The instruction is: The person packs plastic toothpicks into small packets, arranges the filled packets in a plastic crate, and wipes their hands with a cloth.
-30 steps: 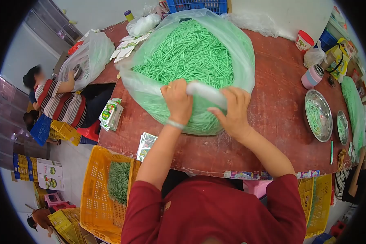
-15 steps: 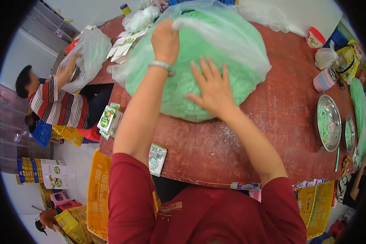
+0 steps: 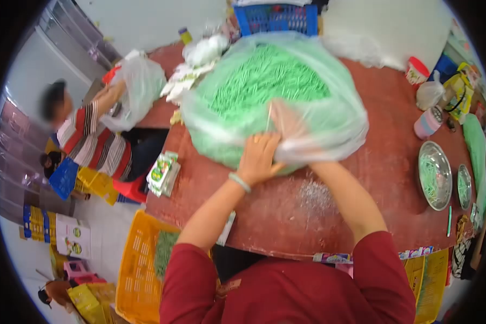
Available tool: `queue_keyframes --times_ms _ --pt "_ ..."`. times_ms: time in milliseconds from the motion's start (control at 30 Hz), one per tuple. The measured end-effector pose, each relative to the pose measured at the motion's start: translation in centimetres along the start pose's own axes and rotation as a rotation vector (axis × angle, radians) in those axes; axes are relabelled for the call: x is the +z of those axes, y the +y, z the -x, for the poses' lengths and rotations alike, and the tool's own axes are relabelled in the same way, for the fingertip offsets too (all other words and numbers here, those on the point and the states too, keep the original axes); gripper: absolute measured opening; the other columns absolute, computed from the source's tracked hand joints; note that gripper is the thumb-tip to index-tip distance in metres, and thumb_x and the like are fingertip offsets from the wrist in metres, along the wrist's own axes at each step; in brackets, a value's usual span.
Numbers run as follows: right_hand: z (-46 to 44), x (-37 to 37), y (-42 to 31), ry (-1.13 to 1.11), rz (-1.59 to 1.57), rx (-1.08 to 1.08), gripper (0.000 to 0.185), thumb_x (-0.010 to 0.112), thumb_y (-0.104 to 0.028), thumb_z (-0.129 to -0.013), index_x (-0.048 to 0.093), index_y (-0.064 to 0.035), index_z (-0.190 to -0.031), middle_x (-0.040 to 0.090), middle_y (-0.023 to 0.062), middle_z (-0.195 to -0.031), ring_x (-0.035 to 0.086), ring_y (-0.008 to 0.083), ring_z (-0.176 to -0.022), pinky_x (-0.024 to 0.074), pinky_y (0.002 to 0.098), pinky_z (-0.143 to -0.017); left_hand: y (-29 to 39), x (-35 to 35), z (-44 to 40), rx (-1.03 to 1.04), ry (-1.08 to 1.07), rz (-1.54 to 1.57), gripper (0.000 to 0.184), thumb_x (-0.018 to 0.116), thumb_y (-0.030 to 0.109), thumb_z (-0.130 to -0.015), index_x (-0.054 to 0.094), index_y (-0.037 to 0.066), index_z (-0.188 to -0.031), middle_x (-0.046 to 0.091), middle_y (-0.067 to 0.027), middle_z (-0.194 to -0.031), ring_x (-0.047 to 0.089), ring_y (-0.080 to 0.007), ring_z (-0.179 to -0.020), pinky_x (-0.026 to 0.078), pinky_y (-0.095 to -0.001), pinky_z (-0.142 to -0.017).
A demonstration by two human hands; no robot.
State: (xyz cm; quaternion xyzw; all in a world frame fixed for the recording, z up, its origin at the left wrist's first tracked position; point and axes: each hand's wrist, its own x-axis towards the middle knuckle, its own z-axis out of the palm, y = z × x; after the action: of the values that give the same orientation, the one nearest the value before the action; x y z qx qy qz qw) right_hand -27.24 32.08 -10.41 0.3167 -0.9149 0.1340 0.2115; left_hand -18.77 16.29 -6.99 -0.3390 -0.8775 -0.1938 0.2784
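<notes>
A large translucent plastic bag (image 3: 335, 127) with its mouth wide open rests on the table before me. Many thin green sticks (image 3: 270, 75) fill it. My left hand (image 3: 260, 156) lies on the bag's near side, fingers stretched out and thumb apart, with a pale bangle at the wrist. Beside it, my right hand (image 3: 290, 125) is under a fold of the film near the sticks. Its fingers are blurred through the plastic, so their grip cannot be made out.
The red tabletop (image 3: 383, 178) carries a metal bowl (image 3: 435, 175) of green pieces, a pink cup (image 3: 428, 123) and stacked printed packets (image 3: 163, 174). A blue crate (image 3: 276, 20) stands behind the bag. Another person (image 3: 94, 129) handles a plastic bag at left. A yellow crate (image 3: 132, 270) stands below.
My left hand has come down from the bag's raised far-left edge to its near side. The film now covers my right hand, and the sticks are exposed. The view has shifted slightly.
</notes>
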Motion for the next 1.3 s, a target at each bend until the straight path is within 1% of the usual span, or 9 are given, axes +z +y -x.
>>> queue_keyframes --times_ms 167,267,433,600,800,900,1133,1200,1300 --pt "8.5 -7.8 -3.6 0.229 -0.233 -0.062 0.028 0.052 -0.008 -0.087 0.053 0.0016 -0.114 0.057 0.0192 -0.093 0.058 0.0341 -0.089 0.0473 0.0451 -0.081 -0.5 1.0 1.8 0.125 -0.015 -0.104 0.072 0.076 0.047 -0.064 0.055 0.005 -0.118 0.054 -0.01 -0.105 0.052 -0.0268 -0.092 0.039 -0.041 -0.081" --pt "13.4 -11.6 -7.3 -0.268 -0.087 -0.122 0.028 0.057 -0.006 -0.079 0.061 0.0011 -0.105 0.06 0.019 -0.104 0.059 0.0351 -0.095 0.0482 0.0442 -0.083 -1.1 2.3 2.9 0.184 0.069 -0.159 0.073 0.076 0.048 -0.063 0.054 0.009 -0.12 0.053 -0.0092 -0.112 0.051 -0.0259 -0.098 0.037 -0.0422 -0.088" --pt "6.4 -15.2 -7.8 0.392 0.002 -0.053 0.049 0.062 -0.004 -0.071 0.056 0.0013 -0.119 0.059 0.0158 -0.102 0.054 0.0351 -0.102 0.0426 0.0499 -0.095 -1.2 3.6 4.4 0.228 0.194 -0.277 0.078 0.074 0.056 -0.065 0.05 0.015 -0.127 0.047 -0.0095 -0.13 0.043 -0.0265 -0.123 0.022 -0.0502 -0.108" --pt "4.0 -11.8 -4.9 0.285 0.062 0.144 0.044 0.066 -0.005 -0.073 0.058 0.0004 -0.116 0.057 0.0149 -0.1 0.049 0.035 -0.103 0.0307 0.0518 -0.101 -0.7 2.6 4.6 0.284 0.116 -0.184 0.084 0.069 0.066 -0.069 0.043 0.022 -0.135 0.039 -0.0121 -0.144 0.032 -0.0292 -0.138 0.006 -0.0551 -0.115" --pt "10.3 -11.4 -6.0 0.133 -0.244 -0.134 0.012 0.06 0.0 -0.068 0.052 -0.0013 -0.076 0.046 0.0137 -0.081 0.047 0.0327 -0.079 0.0412 0.0446 -0.072 -0.7 2.4 5.9 0.191 0.296 -0.409 0.073 0.07 0.037 -0.079 0.035 0.026 -0.142 0.041 -0.0122 -0.145 0.036 -0.031 -0.137 0.007 -0.0557 -0.115" --pt "13.8 -10.1 -7.6 0.058 -0.328 -0.183 0.015 0.061 -0.002 -0.063 0.049 -0.0027 -0.072 0.048 0.0152 -0.08 0.049 0.0329 -0.075 0.0427 0.0434 -0.066 0.7 0.6 5.3 0.201 0.1 -0.504 0.064 0.061 0.013 -0.082 0.039 0.021 -0.142 0.044 -0.012 -0.144 0.04 -0.0292 -0.135 0.015 -0.0533 -0.115" --pt "11.6 -11.2 -7.6 0.26 -0.271 -0.049 0.041 0.072 -0.017 -0.075 0.059 -0.0004 -0.11 0.055 0.0201 -0.113 0.053 0.0376 -0.106 0.0457 0.0445 -0.089 2.0 -0.5 3.7 0.072 -0.112 -0.353 0.057 0.055 0.003 -0.081 0.049 0.012 -0.136 0.044 -0.0129 -0.144 0.038 -0.0283 -0.136 0.026 -0.0463 -0.112" --pt "9.7 -12.0 -6.9 0.294 -0.17 0.021 0.067 0.072 -0.024 -0.079 0.046 -0.0033 -0.136 0.043 0.0224 -0.138 0.041 0.039 -0.128 0.0348 0.0513 -0.105 2.4 -0.9 3.7 0.048 -0.162 -0.342 0.061 0.057 0.004 -0.08 0.046 0.013 -0.139 0.043 -0.0132 -0.146 0.036 -0.0286 -0.138 0.025 -0.0466 -0.112" --pt "7.8 -10.4 -5.3 0.237 -0.043 0.127 0.075 0.068 -0.037 -0.083 0.036 -0.0082 -0.145 0.032 0.0219 -0.148 0.031 0.0387 -0.136 0.0265 0.057 -0.109 2.9 -1.6 3.5 0.046 -0.25 -0.401 0.067 0.061 0.008 -0.078 0.042 0.014 -0.142 0.037 -0.0137 -0.149 0.032 -0.0285 -0.14 0.024 -0.047 -0.113"
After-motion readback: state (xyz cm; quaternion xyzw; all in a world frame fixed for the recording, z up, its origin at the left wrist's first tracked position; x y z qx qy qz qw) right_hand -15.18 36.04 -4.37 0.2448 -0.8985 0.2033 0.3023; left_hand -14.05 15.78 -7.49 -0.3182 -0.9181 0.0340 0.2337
